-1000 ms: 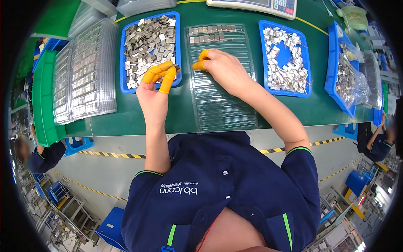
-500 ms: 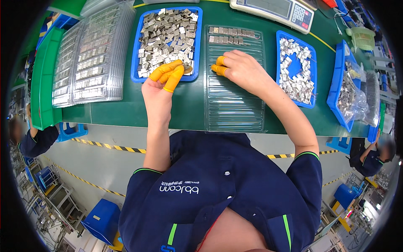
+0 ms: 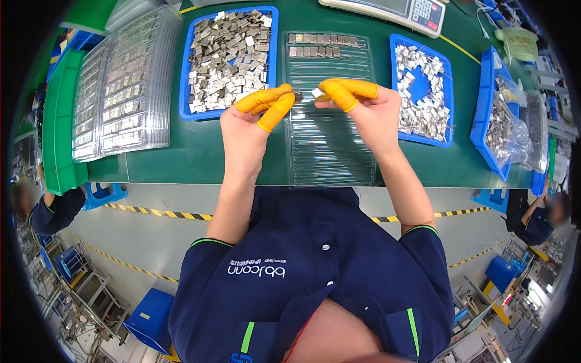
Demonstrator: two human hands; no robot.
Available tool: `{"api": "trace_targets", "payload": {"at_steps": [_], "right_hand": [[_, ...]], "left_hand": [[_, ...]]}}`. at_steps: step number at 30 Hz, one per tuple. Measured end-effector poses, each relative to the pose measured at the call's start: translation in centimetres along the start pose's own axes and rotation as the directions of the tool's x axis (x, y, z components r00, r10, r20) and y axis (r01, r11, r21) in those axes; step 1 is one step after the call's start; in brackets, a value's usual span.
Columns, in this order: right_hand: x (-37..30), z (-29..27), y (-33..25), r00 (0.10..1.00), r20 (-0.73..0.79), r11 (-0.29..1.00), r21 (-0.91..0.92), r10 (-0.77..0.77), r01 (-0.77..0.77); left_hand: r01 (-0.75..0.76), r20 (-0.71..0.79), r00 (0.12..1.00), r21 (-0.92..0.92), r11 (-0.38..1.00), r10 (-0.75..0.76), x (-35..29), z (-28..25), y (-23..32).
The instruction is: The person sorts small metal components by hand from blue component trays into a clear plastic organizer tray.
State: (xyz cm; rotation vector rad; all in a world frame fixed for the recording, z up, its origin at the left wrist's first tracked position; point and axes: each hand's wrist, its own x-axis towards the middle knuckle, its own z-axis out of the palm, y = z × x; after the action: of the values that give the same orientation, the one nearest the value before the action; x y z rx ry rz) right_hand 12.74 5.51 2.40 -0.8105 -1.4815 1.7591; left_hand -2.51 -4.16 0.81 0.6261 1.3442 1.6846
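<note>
Above the clear ribbed plastic tray (image 3: 330,142), my two hands face each other, yellow finger cots on the fingers. My left hand (image 3: 251,127) pinches a small dark metal piece (image 3: 297,97) at its fingertips. In my right hand (image 3: 374,115) is a small white rectangular piece (image 3: 316,92), held between thumb and finger. A narrow gap separates the two pieces. Two rows of small metal pieces (image 3: 321,40) lie in the far slots of the clear tray. Left of it, a blue tray (image 3: 273,45) holds many loose metal pieces.
To the right, another blue tray (image 3: 394,72) contains small white pieces with thin wires. Stacked filled clear trays (image 3: 136,91) stand at left beside a green bin (image 3: 60,121). A scale (image 3: 393,13) sits at the back. Far right, a tilted blue tray (image 3: 482,130) holds bagged parts.
My left hand has moved right, from the metal-piece tray's near edge to the clear tray. My right hand has lifted and turned to face it, and a white piece now shows in its pinch.
</note>
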Motion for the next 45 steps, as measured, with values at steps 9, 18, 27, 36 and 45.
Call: {"api": "trace_targets", "payload": {"at_steps": [9, 18, 27, 36, 45], "right_hand": [[-1.0, 0.3, -0.3, 0.999, -0.037, 0.998, 0.047, 0.037, -0.035], [-1.5, -0.4, -0.2, 0.989, -0.109, 0.993, 0.082, 0.095, -0.086], [-1.4, -2.0, -2.0, 0.984, -0.022, 0.977, -0.114, 0.178, -0.179], [-1.8, -2.5, -0.9, 0.988, 0.089, 0.992, -0.004, 0.129, -0.129], [-2.0, -2.0, 0.5, 1.000, 0.013, 0.999, -0.032, 0.005, -0.005]], "left_hand": [[0.039, 0.031, 0.999, -0.049, 0.998, -0.038, -0.1, 1.4, -0.5], [-0.001, 0.031, 1.000, -0.013, 1.000, 0.001, -0.2, 1.9, -0.8], [-0.228, 0.131, 0.971, 0.234, 0.945, 0.201, -0.1, 1.9, -0.9], [0.006, 0.261, 0.965, -0.105, 0.994, 0.022, -0.5, 2.6, -0.7], [-0.018, 0.227, 0.974, -0.039, 0.999, 0.026, -0.2, 3.1, -1.2]]}}
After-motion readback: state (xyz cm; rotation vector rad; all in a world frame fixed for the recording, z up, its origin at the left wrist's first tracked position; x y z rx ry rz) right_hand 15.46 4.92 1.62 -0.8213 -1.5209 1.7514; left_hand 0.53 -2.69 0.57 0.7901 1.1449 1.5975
